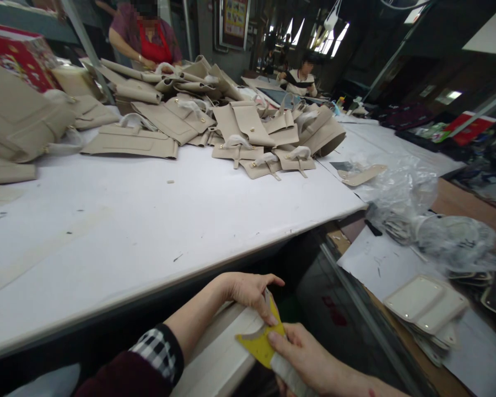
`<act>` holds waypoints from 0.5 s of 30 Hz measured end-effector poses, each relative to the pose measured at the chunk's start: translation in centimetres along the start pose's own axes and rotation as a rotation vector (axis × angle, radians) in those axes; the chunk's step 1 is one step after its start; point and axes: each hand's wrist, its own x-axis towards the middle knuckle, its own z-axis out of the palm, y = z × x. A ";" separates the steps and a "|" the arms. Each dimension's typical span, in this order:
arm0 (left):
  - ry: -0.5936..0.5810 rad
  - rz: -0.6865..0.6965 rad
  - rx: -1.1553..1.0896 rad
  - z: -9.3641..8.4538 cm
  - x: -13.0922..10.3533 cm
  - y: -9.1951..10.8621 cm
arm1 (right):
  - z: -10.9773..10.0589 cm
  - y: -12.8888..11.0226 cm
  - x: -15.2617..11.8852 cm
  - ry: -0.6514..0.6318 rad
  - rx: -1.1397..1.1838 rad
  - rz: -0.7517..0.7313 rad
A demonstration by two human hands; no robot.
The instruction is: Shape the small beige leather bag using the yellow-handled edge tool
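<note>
Yellow piece [257, 347] sits between both hands, over pale block's [221, 344] near end. Right hand [303, 350]: narrow grip, thumb on it, from the right. Left hand [243, 291]: fingers closed on far end.

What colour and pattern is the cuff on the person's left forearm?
The cuff is black-and-white check with a black edge, clearest in the head view.

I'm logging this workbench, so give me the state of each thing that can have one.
Right hand: pinching the yellow piece
Left hand: thumb at the yellow piece
Beige bag parts: heaped, some folded over
Handles: wrapped in white
Clear plastic: crumpled
Pale panels: stacked unevenly
White table: partly covered
</note>
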 end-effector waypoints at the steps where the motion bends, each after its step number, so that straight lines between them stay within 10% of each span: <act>1: -0.012 0.013 -0.066 0.1 0.0 -0.1 | 0.5 0.2 0.2 0.007 0.014 -0.002; 15: 0.704 0.109 -0.100 5.1 -7.0 -1.4 | 3.2 4.2 -0.5 -0.090 0.062 -0.186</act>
